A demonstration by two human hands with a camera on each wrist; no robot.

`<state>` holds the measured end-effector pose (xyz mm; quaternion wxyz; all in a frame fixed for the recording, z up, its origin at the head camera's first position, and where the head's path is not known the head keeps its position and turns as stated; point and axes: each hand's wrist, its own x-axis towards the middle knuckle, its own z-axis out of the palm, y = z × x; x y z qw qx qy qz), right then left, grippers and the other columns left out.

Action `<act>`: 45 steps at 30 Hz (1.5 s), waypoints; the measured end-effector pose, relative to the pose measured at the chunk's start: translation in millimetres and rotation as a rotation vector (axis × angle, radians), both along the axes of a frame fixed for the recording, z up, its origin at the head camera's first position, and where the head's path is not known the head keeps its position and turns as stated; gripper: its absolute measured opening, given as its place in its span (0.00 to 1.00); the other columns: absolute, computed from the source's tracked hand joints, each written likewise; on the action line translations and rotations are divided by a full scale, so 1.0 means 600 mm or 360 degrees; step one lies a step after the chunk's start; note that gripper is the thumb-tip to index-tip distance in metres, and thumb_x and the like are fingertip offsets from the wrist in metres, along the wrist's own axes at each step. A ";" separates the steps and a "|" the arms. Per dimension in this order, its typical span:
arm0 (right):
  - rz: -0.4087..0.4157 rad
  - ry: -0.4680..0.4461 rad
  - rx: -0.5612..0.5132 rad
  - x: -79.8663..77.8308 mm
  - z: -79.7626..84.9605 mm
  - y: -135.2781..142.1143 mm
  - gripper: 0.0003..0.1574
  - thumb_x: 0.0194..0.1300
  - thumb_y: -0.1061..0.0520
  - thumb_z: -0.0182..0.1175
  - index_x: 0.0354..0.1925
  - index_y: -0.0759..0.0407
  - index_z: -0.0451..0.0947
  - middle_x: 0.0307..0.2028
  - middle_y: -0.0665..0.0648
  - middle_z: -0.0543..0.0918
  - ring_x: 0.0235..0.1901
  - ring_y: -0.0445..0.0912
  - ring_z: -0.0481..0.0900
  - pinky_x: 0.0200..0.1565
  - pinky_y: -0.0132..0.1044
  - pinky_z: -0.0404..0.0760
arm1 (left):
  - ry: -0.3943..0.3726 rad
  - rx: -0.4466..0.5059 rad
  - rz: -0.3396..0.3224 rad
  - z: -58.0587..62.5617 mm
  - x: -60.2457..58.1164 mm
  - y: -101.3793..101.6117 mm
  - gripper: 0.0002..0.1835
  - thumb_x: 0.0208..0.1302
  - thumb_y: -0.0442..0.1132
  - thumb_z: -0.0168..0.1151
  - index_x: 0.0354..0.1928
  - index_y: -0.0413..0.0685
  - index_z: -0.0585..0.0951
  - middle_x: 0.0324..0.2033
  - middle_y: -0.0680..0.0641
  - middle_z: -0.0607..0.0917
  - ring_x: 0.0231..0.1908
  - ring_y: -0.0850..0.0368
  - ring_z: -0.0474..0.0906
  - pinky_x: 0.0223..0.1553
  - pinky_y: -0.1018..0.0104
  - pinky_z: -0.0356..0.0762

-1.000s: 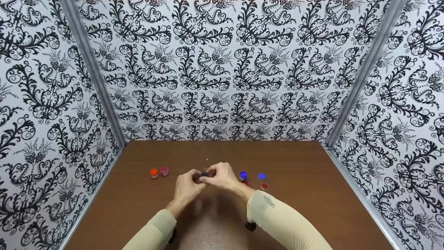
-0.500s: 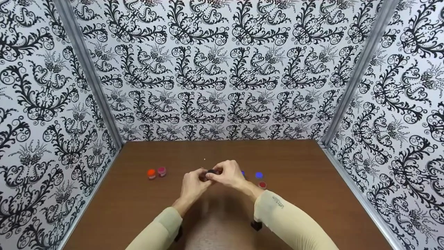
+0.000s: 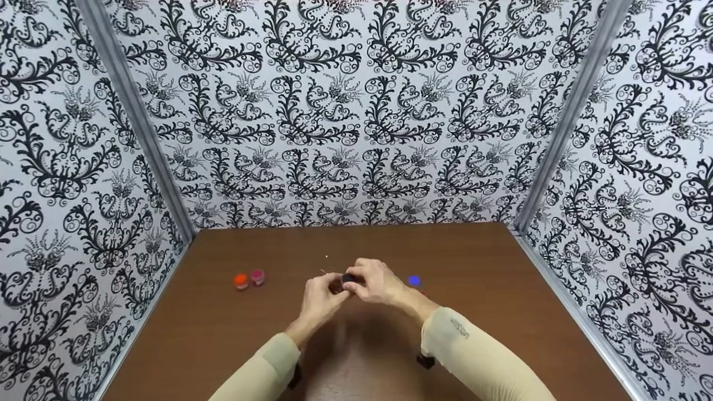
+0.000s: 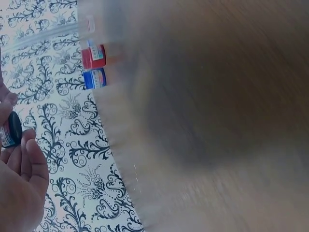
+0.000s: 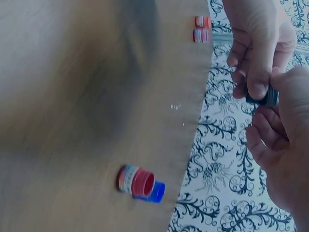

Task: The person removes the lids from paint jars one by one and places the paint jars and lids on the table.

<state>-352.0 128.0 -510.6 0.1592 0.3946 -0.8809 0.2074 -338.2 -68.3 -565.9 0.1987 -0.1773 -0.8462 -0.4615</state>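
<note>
In front of me both hands meet on a small paint jar with a black lid [image 3: 348, 278], held above the table. My left hand [image 3: 323, 295] grips the jar's body from the left, its thumb and fingers curled round it. From the right, my right hand [image 3: 376, 282] pinches the black lid with thumb and fingers. The left wrist view shows the jar [image 4: 11, 131] on its side, a printed label beside its dark lid. In the right wrist view fingers of both hands cover most of the dark jar [image 5: 262, 96].
An orange jar [image 3: 240, 282] and a pink jar [image 3: 257, 277] stand at the left. Right of my hands lie a blue lid [image 3: 414, 280] and a mostly hidden red lid [image 3: 423, 292]. A red jar [image 5: 128, 179] and a blue jar [image 5: 157, 192] stand uncapped. White specks [image 5: 175, 106] dot the table.
Both hands have shifted right together with the jar, and the right forearm now covers the red and blue jars in the head view. The view has turned slightly.
</note>
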 end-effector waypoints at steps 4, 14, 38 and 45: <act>0.0130 0.0006 0.0064 0.001 -0.001 0.020 0.10 0.75 0.55 0.69 0.49 0.58 0.90 0.37 0.59 0.84 0.34 0.46 0.79 0.38 0.38 0.82 | -0.0016 -0.0017 -0.0056 -0.004 0.006 0.005 0.10 0.62 0.42 0.83 0.42 0.47 0.95 0.28 0.52 0.94 0.28 0.67 0.82 0.32 0.74 0.80; 0.0006 -0.0184 -0.0318 0.010 -0.017 0.037 0.17 0.71 0.55 0.75 0.53 0.62 0.93 0.38 0.63 0.91 0.33 0.54 0.89 0.38 0.36 0.87 | 0.0003 0.0034 -0.0039 -0.005 0.003 0.025 0.11 0.60 0.41 0.84 0.41 0.45 0.94 0.27 0.51 0.93 0.27 0.69 0.82 0.32 0.74 0.80; -0.0159 -0.0074 -0.0494 0.016 -0.020 0.036 0.11 0.66 0.51 0.82 0.41 0.57 0.95 0.30 0.59 0.88 0.31 0.52 0.84 0.37 0.33 0.80 | 0.0050 0.0026 -0.0047 0.014 0.005 0.037 0.10 0.58 0.38 0.85 0.39 0.45 0.94 0.28 0.50 0.93 0.28 0.68 0.82 0.34 0.74 0.81; -0.0016 -0.0208 -0.0492 0.017 -0.017 0.051 0.13 0.66 0.58 0.78 0.49 0.60 0.95 0.37 0.62 0.88 0.36 0.57 0.86 0.39 0.39 0.84 | -0.0026 -0.0018 -0.0061 0.018 0.007 0.042 0.12 0.59 0.43 0.85 0.40 0.46 0.94 0.27 0.51 0.93 0.27 0.71 0.79 0.32 0.74 0.79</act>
